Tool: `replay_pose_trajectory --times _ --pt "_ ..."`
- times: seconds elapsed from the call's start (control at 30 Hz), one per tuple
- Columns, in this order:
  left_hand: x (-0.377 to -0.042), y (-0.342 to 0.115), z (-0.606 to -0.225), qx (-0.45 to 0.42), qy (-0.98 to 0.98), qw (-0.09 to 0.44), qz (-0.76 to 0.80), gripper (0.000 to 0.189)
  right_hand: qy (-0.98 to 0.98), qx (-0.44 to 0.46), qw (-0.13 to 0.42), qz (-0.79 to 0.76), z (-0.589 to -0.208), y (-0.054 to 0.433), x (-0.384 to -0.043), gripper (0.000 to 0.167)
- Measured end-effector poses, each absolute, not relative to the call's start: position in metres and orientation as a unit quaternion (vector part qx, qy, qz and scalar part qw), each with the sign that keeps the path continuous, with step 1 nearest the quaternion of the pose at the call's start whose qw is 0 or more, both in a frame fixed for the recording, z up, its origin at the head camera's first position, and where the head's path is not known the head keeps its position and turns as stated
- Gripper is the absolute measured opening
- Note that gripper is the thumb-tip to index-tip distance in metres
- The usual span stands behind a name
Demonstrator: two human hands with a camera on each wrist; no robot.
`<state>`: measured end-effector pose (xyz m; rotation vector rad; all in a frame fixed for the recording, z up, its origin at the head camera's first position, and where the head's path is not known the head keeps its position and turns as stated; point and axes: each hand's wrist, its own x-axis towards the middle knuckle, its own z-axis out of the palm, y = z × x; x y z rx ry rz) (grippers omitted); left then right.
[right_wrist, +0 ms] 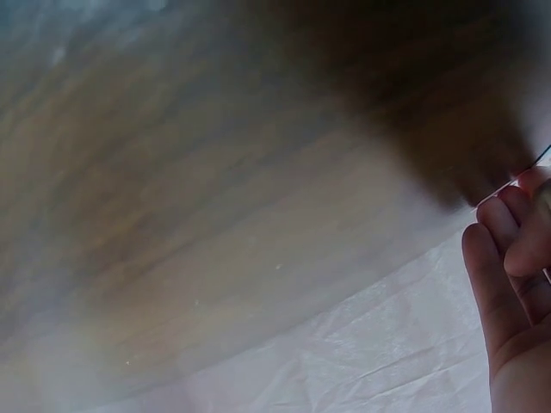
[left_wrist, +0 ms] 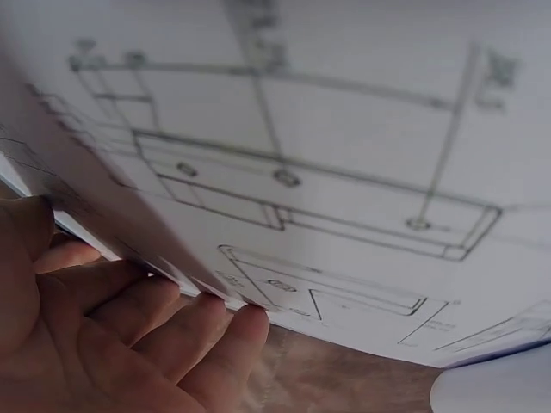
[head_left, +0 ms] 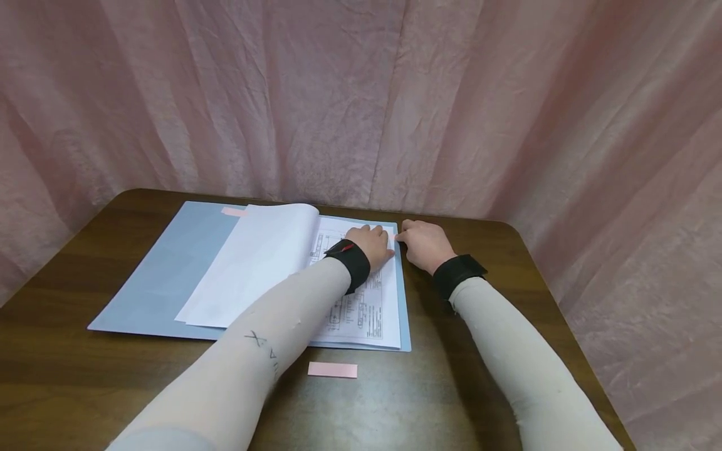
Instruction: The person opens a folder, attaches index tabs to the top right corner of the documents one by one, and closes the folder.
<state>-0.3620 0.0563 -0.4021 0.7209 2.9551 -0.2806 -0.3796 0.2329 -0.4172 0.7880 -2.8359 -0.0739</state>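
Tabletop [head_left: 429, 394], toward far edge: left hand [head_left: 369, 246] spread on printed sheet [head_left: 369, 316]; right hand [head_left: 427, 246] (just off sheet's right edge) pinching pink strip [head_left: 392, 237].

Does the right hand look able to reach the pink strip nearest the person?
Probably yes: the strip lies uncovered on the tabletop, right of the left sleeve, and nothing visible blocks the right hand from it.
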Motion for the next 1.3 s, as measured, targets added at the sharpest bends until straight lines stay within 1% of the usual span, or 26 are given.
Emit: replay_pose_trajectory --times 0.07,0.23,0.4,0.63,0.77,0.93,1.03,1.3 --pt "-0.362 0.057 -0.405 0.238 0.965 0.037 -0.098 0.059 -0.96 0.265 0.091 -0.02 -0.418 0.233 -0.38 0.039" --pt "-0.348 0.05 -0.4 0.26 0.958 0.003 -0.123 0.052 -0.962 0.264 0.07 -0.013 -0.421 0.236 -0.383 0.041" --pt "-0.335 0.035 -0.4 0.277 0.95 -0.028 -0.138 0.049 -0.962 0.262 0.072 -0.011 -0.427 0.243 -0.383 0.039" --pt "-0.3 0.009 -0.388 0.294 0.95 -0.052 -0.097 0.039 -0.965 0.25 0.076 -0.015 -0.431 0.248 -0.375 0.039" --pt "-0.279 -0.004 -0.389 0.311 0.947 -0.056 -0.058 0.038 -0.961 0.265 0.081 -0.021 -0.429 0.255 -0.364 0.038" --pt "-0.26 -0.015 -0.397 0.337 0.94 -0.048 -0.023 0.039 -0.956 0.282 0.081 -0.016 -0.425 0.264 -0.347 0.036" --pt "-0.252 -0.02 -0.401 0.352 0.934 -0.059 -0.004 0.036 -0.953 0.291 0.08 -0.003 -0.425 0.267 -0.337 0.035" --pt "-0.236 -0.023 -0.408 0.395 0.914 -0.086 0.03 0.041 -0.949 0.303 0.087 0.032 -0.424 0.27 -0.309 0.033"
